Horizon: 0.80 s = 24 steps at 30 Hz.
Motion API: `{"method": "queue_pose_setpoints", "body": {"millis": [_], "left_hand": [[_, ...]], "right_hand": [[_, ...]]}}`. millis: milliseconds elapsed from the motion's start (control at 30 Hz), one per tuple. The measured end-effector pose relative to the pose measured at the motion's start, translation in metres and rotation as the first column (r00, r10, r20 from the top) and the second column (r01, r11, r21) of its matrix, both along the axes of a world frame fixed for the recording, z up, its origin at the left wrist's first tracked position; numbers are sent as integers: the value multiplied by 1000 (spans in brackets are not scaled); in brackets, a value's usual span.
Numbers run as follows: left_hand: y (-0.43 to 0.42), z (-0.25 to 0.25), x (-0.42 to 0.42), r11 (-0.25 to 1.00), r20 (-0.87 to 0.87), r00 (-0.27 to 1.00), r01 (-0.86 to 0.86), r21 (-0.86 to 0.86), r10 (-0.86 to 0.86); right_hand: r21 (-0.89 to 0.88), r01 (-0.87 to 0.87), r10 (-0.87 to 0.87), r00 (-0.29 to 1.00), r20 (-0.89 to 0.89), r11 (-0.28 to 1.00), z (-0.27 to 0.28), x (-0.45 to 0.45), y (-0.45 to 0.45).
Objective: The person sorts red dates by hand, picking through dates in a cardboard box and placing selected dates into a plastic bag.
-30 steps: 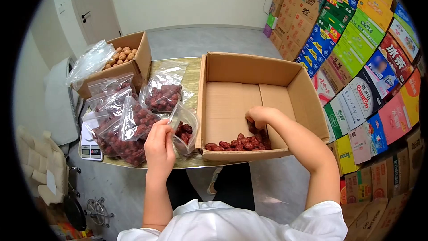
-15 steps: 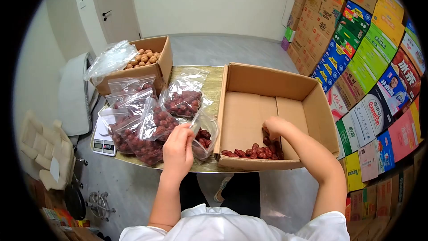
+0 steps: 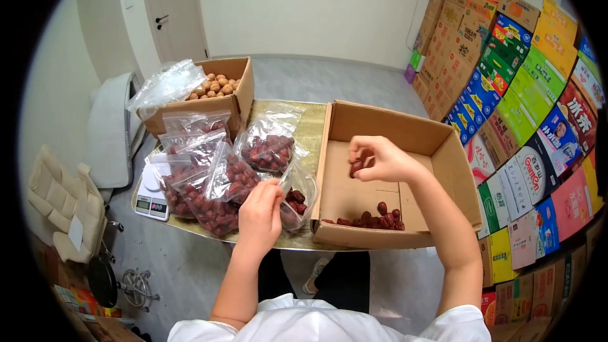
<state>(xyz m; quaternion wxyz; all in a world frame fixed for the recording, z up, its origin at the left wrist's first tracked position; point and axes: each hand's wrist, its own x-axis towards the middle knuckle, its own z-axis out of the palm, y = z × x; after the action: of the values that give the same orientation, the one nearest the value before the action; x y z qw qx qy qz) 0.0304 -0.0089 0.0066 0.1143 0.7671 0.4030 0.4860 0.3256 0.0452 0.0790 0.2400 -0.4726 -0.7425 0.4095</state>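
My left hand [image 3: 261,210] pinches the rim of an open clear bag [image 3: 303,185], which has some red dates [image 3: 295,201] at its bottom. My right hand [image 3: 373,158] is raised over the large cardboard box [image 3: 465,199], its fingers closed round a few dark red dates [image 3: 358,164]. More loose dates [image 3: 380,220] lie in the box along its near wall. To the left of my left hand, several zip bags filled with dates [image 3: 218,212] are piled on the table, with another filled bag [image 3: 269,152] behind.
A smaller box of walnuts [image 3: 218,87] with empty clear bags [image 3: 170,87] on it stands at the table's back left. A white scale [image 3: 152,204] sits at the left edge. A beige chair [image 3: 66,215] is at left; stacked cartons [image 3: 506,133] line the right side.
My right hand has lifted from the dates at the box's near side and moved up and left, with dates in its fingers. My left hand still holds the bag. The view has shifted.
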Motion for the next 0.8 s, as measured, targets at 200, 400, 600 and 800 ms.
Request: {"method": "queue_pose_setpoints", "body": {"millis": [200, 400, 600, 800], "left_hand": [[1, -1, 2, 1000, 6, 1000, -8, 7, 8], [0, -1, 1, 1000, 28, 1000, -4, 3, 4], [2, -5, 6, 999, 59, 998, 15, -28, -13], [2, -8, 12, 1000, 51, 999, 12, -10, -12]], "right_hand": [[145, -368, 370, 929, 14, 918, 15, -77, -8], [158, -184, 194, 980, -47, 970, -1, -61, 9], [126, -95, 52, 951, 304, 988, -20, 8, 7], [-121, -15, 109, 548, 830, 993, -79, 56, 7]]}}
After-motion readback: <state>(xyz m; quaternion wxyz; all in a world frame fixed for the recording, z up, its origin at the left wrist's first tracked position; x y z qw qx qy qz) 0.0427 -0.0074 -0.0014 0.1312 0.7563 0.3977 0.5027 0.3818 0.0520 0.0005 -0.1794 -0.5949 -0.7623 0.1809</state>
